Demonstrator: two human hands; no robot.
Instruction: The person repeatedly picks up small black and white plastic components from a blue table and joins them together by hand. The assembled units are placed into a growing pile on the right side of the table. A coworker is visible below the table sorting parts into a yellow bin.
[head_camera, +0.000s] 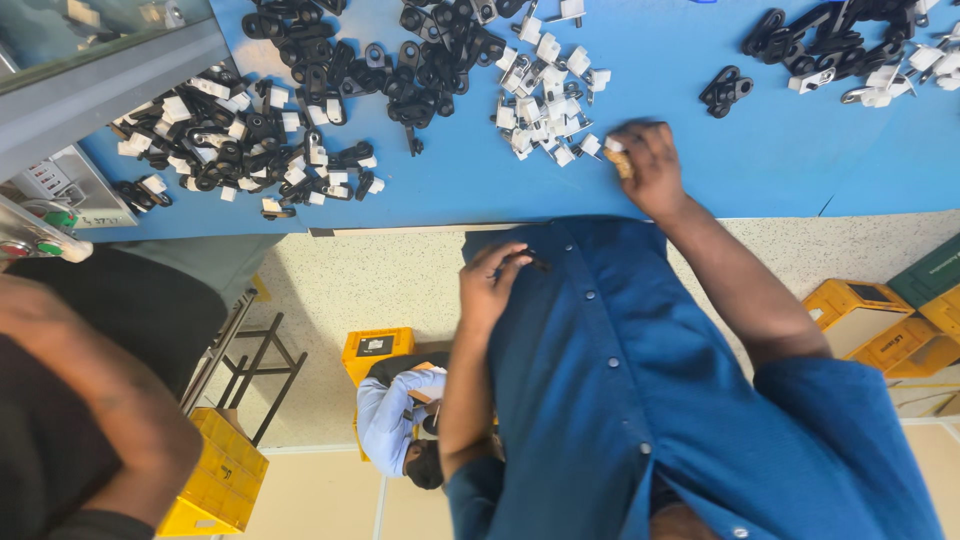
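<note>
Two hands are at work in this view, and neither is yours: your own hands are out of the picture, so I cannot tell you how your fingers stand. Both belong to the co-worker in the blue shirt (640, 400), who faces you across the blue tabletop (760, 160) and appears inverted. The reaching hand (648, 165), just past centre toward 1 o'clock, lies palm down on the tabletop with the forearm stretched straight out from the shoulder. Its fingers (628, 150) are pinched on a small pale clip (614, 152) at the 5 o'clock edge of the pile of white clips (545, 100). The other hand (490, 285) is drawn back against the shirt at centre, elbow bent sharply and fingers curled; whether it holds anything is too small to tell. I judge the step to be picking single white pieces off the pile, with this one gripped but not lifted. Any next move calls for a clean lift that does not drag the neighbouring clips. The black pieces (420, 50) lie heaped at 12 o'clock, a mixed heap of black and white parts (240, 140) at 10 o'clock, and a lone black piece (725, 92) at 1 o'clock. Another person's arm (90, 400) fills the 8 o'clock corner, and yellow crates (870, 320) stand on the floor at 4 o'clock.
</note>
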